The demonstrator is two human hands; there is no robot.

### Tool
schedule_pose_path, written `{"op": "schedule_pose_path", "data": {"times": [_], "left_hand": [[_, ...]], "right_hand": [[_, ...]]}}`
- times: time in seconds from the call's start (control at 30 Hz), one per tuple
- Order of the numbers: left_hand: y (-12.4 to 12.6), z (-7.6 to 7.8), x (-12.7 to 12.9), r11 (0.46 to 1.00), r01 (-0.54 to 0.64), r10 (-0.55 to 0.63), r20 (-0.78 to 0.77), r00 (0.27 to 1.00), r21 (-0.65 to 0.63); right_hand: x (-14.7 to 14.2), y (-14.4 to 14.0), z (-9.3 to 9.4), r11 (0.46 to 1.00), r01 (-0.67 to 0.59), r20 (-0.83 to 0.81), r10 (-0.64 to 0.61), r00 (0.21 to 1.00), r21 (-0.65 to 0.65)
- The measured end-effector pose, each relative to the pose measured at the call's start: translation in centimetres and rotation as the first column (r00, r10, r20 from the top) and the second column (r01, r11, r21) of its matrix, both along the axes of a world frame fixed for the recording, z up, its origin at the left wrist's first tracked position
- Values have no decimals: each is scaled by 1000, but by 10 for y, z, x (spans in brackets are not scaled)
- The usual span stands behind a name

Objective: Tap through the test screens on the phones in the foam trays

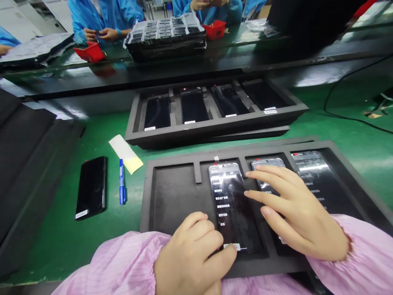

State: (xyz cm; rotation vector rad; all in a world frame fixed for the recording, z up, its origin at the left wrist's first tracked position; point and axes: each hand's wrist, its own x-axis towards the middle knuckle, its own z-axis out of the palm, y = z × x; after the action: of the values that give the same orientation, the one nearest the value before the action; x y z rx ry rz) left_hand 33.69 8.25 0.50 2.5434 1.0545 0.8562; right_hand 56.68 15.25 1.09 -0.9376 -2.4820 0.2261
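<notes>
A smartphone [231, 213] lies face up in a compartment of the near black foam tray [170, 196], its lit screen showing a list in Chinese characters. My left hand [195, 250] is curled closed at its lower left, one finger or thumb at the phone's bottom edge by a small white label. Nothing shows inside those curled fingers. Above the divider, my right hand [294, 209] is open with spread fingers, two tips near the screen's right edge. Beneath it is a second lit phone [270, 164], partly hidden. A third phone [316, 172] lies in the compartment farther right.
Beyond stands another foam tray [215, 131] with several dark phones. On the green table at left are a black phone [91, 184], a blue marker [122, 184] and a paper slip [121, 147]. Black foam [21, 164] stands far left; a cable [337, 114] lies right. Co-workers sit opposite.
</notes>
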Motion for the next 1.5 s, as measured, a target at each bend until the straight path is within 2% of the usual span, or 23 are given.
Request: {"op": "schedule_pose_path", "data": {"times": [0.2,0.4,0.53,0.63,0.8,0.9,0.97,1.13,1.3,1.5], "left_hand": [[-5,-5,6,998,-52,52,18,998,39],[-6,-12,7,999,-7,6,10,1000,37],[-5,-13,1,993,108,-108,-8,994,54],[-4,-13,0,989,137,-137,-14,991,53],[-3,-12,4,998,-8,8,-12,1000,65],[-3,-12,4,991,-115,119,-55,991,70],[-3,-13,2,985,-164,167,-75,983,53],[-4,-13,0,985,-172,170,-113,979,-9],[-1,-6,-4,951,-309,300,-184,936,-21],[-1,-4,-2,966,-243,221,-210,952,-83]], "right_hand": [[0,4,-4,999,30,77,-28,997,-30],[-4,5,-15,998,51,176,-46,983,-24],[-7,7,-16,998,60,255,-53,966,-20],[-7,8,-12,997,78,190,-75,979,-6],[2,5,-10,994,100,-114,-104,988,-40],[5,3,-13,991,114,-209,-127,970,-71],[5,2,-14,991,115,-201,-126,971,-67],[1,1,-16,995,44,-119,-55,991,-91],[-6,0,-17,990,2,-49,-9,999,-139],[-5,-2,-16,980,-70,-65,58,996,-189]]}}
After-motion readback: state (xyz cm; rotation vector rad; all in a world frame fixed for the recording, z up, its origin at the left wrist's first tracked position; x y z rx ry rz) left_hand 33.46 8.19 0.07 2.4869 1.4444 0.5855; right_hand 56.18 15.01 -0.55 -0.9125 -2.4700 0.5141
